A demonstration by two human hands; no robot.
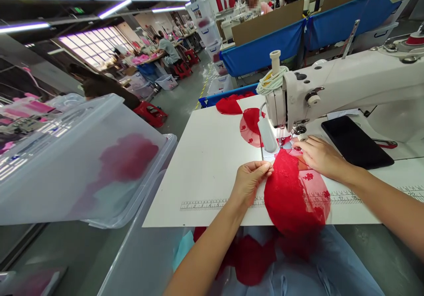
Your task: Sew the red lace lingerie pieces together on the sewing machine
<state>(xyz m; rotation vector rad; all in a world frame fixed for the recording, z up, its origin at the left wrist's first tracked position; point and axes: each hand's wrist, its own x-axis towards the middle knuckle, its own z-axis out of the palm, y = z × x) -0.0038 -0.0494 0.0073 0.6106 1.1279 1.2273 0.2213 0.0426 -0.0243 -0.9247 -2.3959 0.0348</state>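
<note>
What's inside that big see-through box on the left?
Something red and something pale blue-green show through the cloudy wall of the box. The wall blurs them, so I can't tell what they are or what else is inside.

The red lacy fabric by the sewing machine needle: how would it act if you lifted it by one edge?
The red fabric would probably flop, since it droops over the front edge of the white table. It is likely light for its size, as the sheer pink part shows ruler marks through it. That part might also snag or tear fairly easily.
</note>
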